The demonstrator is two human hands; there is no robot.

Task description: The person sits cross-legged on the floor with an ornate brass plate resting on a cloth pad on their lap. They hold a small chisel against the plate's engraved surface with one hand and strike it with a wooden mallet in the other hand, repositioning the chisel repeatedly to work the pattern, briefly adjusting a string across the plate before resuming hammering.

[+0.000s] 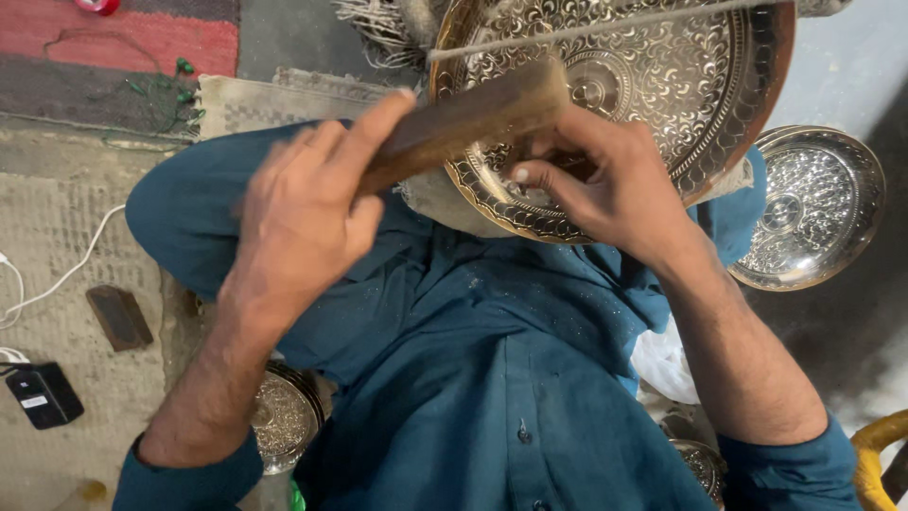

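Note:
A large round engraved metal tray (681,85) with swirling patterns rests tilted on my lap. My left hand (303,218) grips a brown wooden block (473,118), raised over the tray's near rim. My right hand (605,185) pinches a small dark tool against the tray's lower rim; most of the tool is hidden by my fingers. A thin pale stick (586,30) lies across the tray's upper part.
A second engraved tray (809,208) lies on the floor at right. More engraved plates (284,421) sit under my left elbow. A small wooden block (118,317), a black charger (43,396) with white cable and woven mats are at left. A yellow object (875,440) shows at bottom right.

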